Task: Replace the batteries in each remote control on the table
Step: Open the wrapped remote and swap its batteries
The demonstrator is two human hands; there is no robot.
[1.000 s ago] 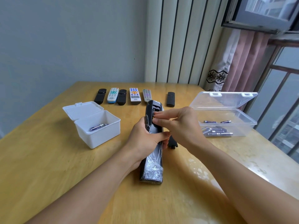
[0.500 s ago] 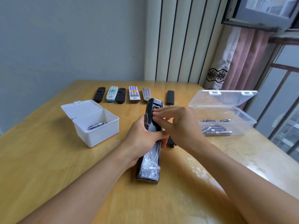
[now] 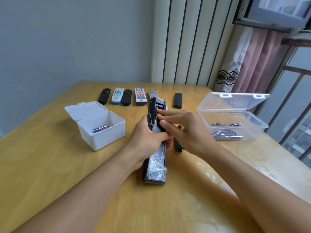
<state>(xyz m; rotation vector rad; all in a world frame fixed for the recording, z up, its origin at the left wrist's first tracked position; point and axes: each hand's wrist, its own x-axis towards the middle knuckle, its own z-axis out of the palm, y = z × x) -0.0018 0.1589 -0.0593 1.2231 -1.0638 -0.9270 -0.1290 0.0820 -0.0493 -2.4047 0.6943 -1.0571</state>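
We are looking at a scene lit by soft daylight coming in from the barred glass window (image 3: 292,105) on the right. Glare is showing on the glossy yellow wooden table (image 3: 210,179) near that side. Faint shadows are falling leftward from the white lidded plastic box (image 3: 101,130). Wide-angle distortion is bending the edges. Focus is holding fairly sharp, with slight softness throughout.
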